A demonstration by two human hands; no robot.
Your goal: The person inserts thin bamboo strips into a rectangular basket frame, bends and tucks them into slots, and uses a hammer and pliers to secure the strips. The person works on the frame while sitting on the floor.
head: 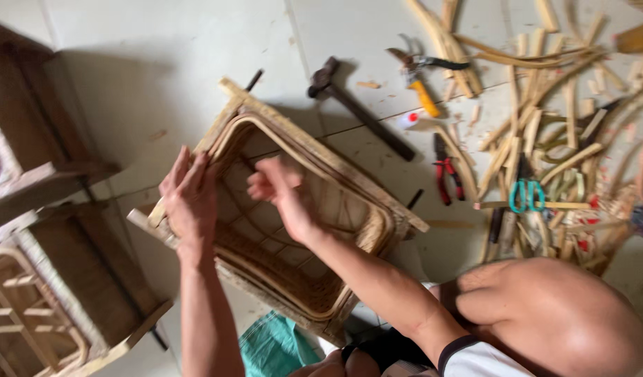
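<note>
Head view, all placed relative to the rattan frame:

Rattan frame: a square wood-and-cane frame [314, 209] lay tilted on the pale tiled floor [161, 56], roughly mid-picture, its woven inside facing up.

Left hand: the left hand [190, 199] lay flat against the frame's left edge, fingers stretched out and close together, pressing on the rim rather than wrapped around it.

Right hand: the right hand [279, 192] hovered over the frame's opening, fingers curled in loosely; it was blurry, so I honestly couldn't tell if it was pinching a strand or nothing.

Hammer: a dark hammer [356, 112] lay on the floor just above the frame's upper right side.

Cutters: yellow-handled shears [419, 80] sat further up and right of the frame, red-handled pliers [447, 174] right of it, and teal scissors [527, 194] further right still.

Offcuts: a messy pile of cane strips [544, 126] covered the floor well to the right of the frame.

Other furniture: dark wooden pieces with cane panels [49, 279] stood left of the frame.

Cloth: a green cloth [272, 345] was just below the frame.
</note>
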